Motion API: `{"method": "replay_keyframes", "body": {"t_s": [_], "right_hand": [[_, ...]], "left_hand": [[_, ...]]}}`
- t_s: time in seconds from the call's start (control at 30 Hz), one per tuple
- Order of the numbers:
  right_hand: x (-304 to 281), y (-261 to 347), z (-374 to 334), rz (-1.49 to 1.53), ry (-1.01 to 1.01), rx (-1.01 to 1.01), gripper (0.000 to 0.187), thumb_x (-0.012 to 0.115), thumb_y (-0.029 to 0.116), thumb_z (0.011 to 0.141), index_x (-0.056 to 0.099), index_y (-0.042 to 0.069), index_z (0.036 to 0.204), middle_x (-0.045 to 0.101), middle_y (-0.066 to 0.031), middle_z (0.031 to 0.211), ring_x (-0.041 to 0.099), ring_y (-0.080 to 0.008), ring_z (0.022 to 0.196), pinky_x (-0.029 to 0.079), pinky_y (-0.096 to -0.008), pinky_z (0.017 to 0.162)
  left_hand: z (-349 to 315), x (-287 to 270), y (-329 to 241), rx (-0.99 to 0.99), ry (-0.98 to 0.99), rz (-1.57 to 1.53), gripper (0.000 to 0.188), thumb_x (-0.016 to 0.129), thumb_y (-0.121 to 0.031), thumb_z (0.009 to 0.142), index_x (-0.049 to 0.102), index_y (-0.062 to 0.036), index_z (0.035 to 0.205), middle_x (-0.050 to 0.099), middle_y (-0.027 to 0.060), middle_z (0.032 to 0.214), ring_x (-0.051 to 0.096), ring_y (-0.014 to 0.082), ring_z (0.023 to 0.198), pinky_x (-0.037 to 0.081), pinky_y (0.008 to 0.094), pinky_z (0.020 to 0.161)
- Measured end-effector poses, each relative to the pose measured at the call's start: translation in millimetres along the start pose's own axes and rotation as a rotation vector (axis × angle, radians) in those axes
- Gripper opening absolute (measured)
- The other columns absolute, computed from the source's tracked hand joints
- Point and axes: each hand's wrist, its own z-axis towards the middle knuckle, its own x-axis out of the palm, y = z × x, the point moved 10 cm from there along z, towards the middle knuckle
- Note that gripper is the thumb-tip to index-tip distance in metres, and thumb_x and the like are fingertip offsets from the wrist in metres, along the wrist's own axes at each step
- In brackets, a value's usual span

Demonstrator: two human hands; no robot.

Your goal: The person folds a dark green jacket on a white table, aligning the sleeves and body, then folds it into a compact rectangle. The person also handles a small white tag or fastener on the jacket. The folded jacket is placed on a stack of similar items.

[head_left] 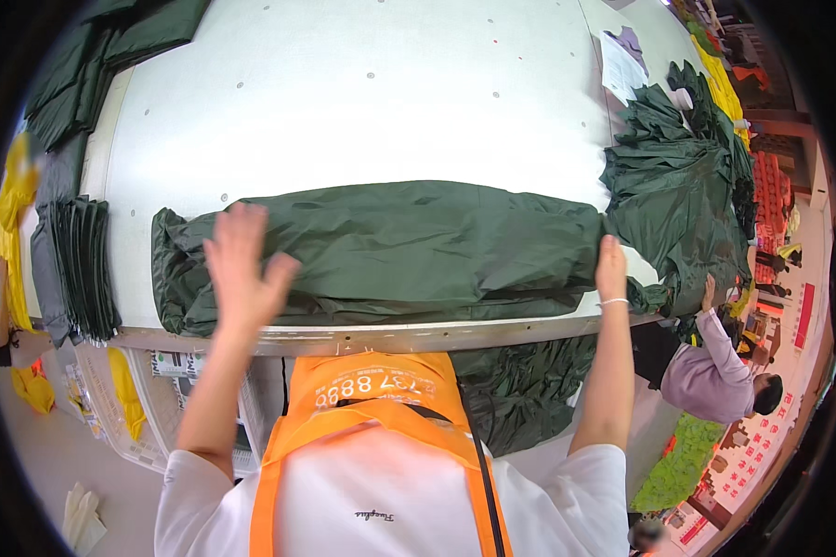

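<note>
A long bundle of folded dark green fabric [418, 246], thin and slightly shiny, lies crosswise along the near edge of the white table [344, 111]. Its surface is wrinkled and its left end is bunched up. My left hand [241, 274] rests on the left part of the fabric, palm down with thumb and fingers spread. At the right end, my right hand [610, 269] is closed on the edge of the fabric; its fingertips are partly hidden.
Stacked folded green pieces [79, 265] stand at the table's left edge. A loose heap of green fabric [669, 195] lies on the right, beside a white paper [622, 70]. A white crate [153, 399] sits below the table. One person [715, 371] works at the right.
</note>
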Motion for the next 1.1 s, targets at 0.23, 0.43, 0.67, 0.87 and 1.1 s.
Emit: {"method": "replay_keyframes", "body": {"t_s": [0.23, 0.43, 0.67, 0.87, 1.1], "right_hand": [[62.3, -15.8, -1.6, -0.371, 0.062, 0.014, 0.042, 0.04, 0.04, 0.096, 0.058, 0.008, 0.116, 0.063, -0.0273, 0.084, 0.06, -0.0453, 0.082, 0.048, -0.0519, 0.07], [26.1, -4.0, -11.1, 0.004, -0.318, 0.024, 0.033, 0.057, 0.028, 0.088, 0.056, 0.008, 0.114, 0.06, -0.0217, 0.109, 0.057, -0.0377, 0.101, 0.046, -0.0448, 0.084], [125.0, 63.0, -46.9, -0.433, 0.057, -0.394, 0.052, 0.053, 0.039, 0.089, 0.04, 0.03, 0.139, 0.024, -0.0139, 0.15, 0.022, -0.0399, 0.136, 0.016, -0.0561, 0.109], [137.1, 48.8, -37.7, -0.32, 0.06, -0.375, 0.054, 0.051, 0.042, 0.09, 0.036, 0.032, 0.141, 0.018, -0.0146, 0.152, 0.018, -0.0407, 0.138, 0.012, -0.0559, 0.111], [83.6, 29.1, -31.2, 0.372, -0.118, -0.41, 0.052, 0.059, 0.021, 0.087, 0.043, 0.014, 0.136, 0.028, -0.0205, 0.146, 0.024, -0.0412, 0.135, 0.019, -0.0489, 0.11]], "left_hand": [[-22.9, 109.8, 26.9, -0.123, 0.279, 0.323, 0.116, 0.074, -0.062, 0.055, 0.019, -0.0204, 0.148, 0.006, 0.016, 0.155, 0.012, 0.0405, 0.14, 0.016, 0.0646, 0.105], [-18.4, 120.7, 28.9, -0.108, 0.31, 0.333, 0.118, 0.074, -0.065, 0.053, 0.019, -0.0224, 0.148, 0.007, 0.0154, 0.154, 0.011, 0.0406, 0.14, 0.017, 0.0647, 0.105], [-19.4, 122.0, 31.8, -0.102, 0.31, 0.345, 0.118, 0.075, -0.062, 0.055, 0.016, -0.0233, 0.149, 0.004, 0.014, 0.155, 0.009, 0.0398, 0.14, 0.016, 0.0651, 0.105], [24.6, 94.6, -65.8, -0.094, 0.407, 0.6, 0.094, 0.079, -0.043, 0.065, 0.034, -0.0118, 0.141, 0.028, 0.0176, 0.147, 0.022, 0.039, 0.136, 0.022, 0.0562, 0.106], [0.1, 210.1, -298.8, 0.468, 0.309, 0.067, 0.083, 0.057, -0.065, 0.076, 0.033, -0.0231, 0.144, 0.017, 0.0127, 0.153, 0.011, 0.0359, 0.141, 0.01, 0.0605, 0.109]]}}
